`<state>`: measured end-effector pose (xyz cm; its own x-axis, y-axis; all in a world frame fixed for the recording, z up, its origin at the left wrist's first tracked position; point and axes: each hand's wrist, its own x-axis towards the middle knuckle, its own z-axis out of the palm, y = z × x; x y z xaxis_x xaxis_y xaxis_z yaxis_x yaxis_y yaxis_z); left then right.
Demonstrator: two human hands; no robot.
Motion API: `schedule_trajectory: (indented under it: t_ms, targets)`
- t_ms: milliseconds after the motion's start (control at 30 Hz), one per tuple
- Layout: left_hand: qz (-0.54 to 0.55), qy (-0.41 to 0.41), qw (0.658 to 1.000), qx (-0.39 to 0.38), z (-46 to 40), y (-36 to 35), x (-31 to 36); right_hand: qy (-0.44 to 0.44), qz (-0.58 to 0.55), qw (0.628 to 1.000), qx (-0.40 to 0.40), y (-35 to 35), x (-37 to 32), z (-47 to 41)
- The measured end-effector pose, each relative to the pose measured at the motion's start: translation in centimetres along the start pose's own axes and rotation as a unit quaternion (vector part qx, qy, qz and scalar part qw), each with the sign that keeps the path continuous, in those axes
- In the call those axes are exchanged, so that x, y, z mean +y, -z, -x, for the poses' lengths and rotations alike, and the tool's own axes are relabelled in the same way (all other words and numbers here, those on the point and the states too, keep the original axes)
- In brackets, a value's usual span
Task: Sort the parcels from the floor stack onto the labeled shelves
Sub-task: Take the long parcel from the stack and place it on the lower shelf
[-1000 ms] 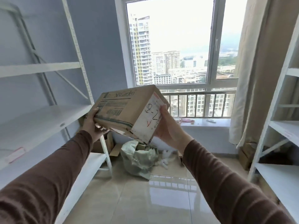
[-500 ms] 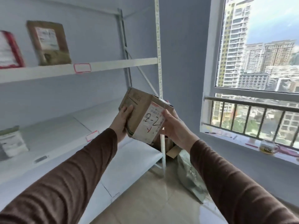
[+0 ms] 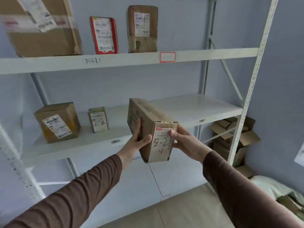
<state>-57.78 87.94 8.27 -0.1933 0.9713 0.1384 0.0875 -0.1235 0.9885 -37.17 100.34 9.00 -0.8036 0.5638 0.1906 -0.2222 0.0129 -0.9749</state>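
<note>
Both hands, my left hand point(image 3: 136, 143) and right hand point(image 3: 184, 142), grip the 2-2 box point(image 3: 153, 127); I've swung from window to middle shelf point(image 3: 197, 107), beside another 2-2 parcel point(image 3: 98, 121)

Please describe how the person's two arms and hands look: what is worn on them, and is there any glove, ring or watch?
Both arms wear long, plain brown sleeves that end at the wrists. The left hand and right hand are bare: no gloves. No ring or watch shows on the parts visible.

Flattened cardboard pile point(image 3: 233, 134) beside rack; pale bag point(image 3: 271, 186) on floor.
</note>
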Motion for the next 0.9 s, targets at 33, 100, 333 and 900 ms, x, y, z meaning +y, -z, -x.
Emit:
schedule_trajectory:
  t_ms: [33,100,333,900]
  targets:
    - [-0.004,0.008,1.000,0.001,0.0,1.7,-0.6,0.000,0.000,1.000,-0.007,-0.8,0.6,-1.3]
    - [-0.012,0.021,1.000,-0.006,-0.4,4.6,-1.6,-0.002,0.009,1.000,-0.019,-2.2,1.9,-3.9]
    - [-0.027,0.024,0.999,0.001,-4.0,11.7,-4.9,-0.007,0.067,0.996,-0.053,-4.5,5.4,-11.8]
    - [-0.047,0.034,0.994,0.093,-17.1,20.8,-7.7,0.016,0.070,0.997,-0.023,-1.3,11.1,-31.2]
